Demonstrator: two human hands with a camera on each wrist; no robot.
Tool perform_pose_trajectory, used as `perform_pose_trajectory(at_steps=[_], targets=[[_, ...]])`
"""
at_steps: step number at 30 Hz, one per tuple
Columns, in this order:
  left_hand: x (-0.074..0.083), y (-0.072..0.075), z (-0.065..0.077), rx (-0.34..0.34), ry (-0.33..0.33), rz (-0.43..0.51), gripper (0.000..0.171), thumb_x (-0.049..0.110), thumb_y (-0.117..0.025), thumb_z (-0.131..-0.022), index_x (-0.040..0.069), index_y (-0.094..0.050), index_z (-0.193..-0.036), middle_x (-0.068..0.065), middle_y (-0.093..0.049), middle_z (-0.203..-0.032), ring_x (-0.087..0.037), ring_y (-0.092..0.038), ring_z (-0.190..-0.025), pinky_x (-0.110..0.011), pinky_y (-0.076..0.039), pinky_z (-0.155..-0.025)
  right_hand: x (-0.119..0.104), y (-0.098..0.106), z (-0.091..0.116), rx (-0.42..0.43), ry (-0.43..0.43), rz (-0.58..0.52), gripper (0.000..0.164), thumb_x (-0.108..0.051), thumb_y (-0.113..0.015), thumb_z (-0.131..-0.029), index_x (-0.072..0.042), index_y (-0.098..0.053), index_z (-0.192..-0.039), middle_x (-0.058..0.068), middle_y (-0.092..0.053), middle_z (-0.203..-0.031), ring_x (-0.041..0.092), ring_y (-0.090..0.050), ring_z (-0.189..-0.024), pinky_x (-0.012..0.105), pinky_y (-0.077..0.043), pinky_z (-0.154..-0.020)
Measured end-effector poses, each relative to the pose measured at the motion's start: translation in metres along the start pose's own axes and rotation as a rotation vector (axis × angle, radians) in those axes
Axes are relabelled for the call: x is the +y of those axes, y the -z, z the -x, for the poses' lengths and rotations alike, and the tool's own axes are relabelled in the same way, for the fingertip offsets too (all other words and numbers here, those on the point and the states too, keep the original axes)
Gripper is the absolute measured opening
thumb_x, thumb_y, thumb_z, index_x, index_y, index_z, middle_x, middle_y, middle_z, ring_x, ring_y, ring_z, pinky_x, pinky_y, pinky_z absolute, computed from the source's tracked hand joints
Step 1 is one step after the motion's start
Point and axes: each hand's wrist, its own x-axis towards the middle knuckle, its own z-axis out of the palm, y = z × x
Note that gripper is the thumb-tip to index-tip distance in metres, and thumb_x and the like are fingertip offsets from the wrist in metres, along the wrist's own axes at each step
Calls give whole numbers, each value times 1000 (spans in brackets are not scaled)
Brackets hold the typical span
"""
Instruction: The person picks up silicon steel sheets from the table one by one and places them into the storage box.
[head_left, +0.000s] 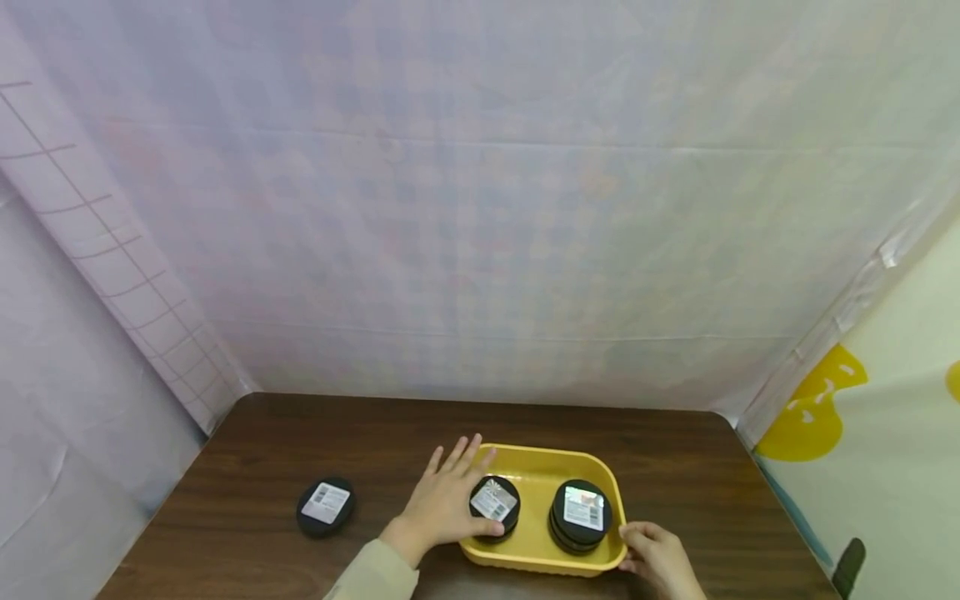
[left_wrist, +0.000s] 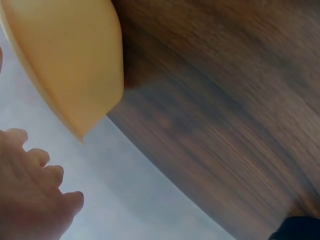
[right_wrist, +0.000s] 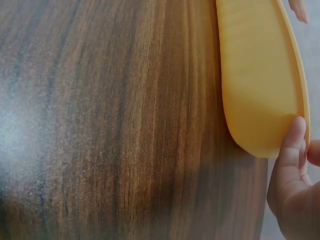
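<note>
A yellow plastic tray (head_left: 536, 558) stands near the front of the table. Inside it, a round black container (head_left: 495, 498) with a silvery-white label sits at the left end, and a stack of similar black containers (head_left: 581, 510) at the right end. My left hand (head_left: 442, 504) reaches over the tray's left rim with fingers spread; its thumb overlaps the left container's front edge. At the tray's right end, my right hand (head_left: 658, 554) pinches the rim between thumb and fingers. The right wrist view shows those fingertips (right_wrist: 298, 125) against the yellow wall.
Another black container (head_left: 326, 507) with a white label lies on the brown wooden table (head_left: 405, 442), left of the tray. Pale patterned sheets (head_left: 480, 250) hang behind and along the sides. A yellow shape (head_left: 806, 421) marks the right-hand sheet.
</note>
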Motion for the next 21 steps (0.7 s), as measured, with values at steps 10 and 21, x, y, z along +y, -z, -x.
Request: perform_pose_trajectory(at_steps=[10, 21], targets=[[-9, 6, 10, 15, 18, -3, 104, 72, -58, -70, 19, -19, -150, -9, -13, -155, -30, -17, -140, -54, -13, -111, 1, -1, -3, 40, -13, 7, 19, -1, -53, -89, 16, -56, -96, 7, -54, -70, 15, -53, -61, 26, -53, -55], [-22, 12, 20, 34, 57, 31, 96, 68, -57, -75, 18, -22, -150, -9, -15, -155, -31, -17, -140, -55, -12, -111, 0, 0, -1, 0, -6, -1, 19, -2, -53, -89, 16, -56, -96, 6, -54, -70, 15, -54, -61, 25, -53, -56]])
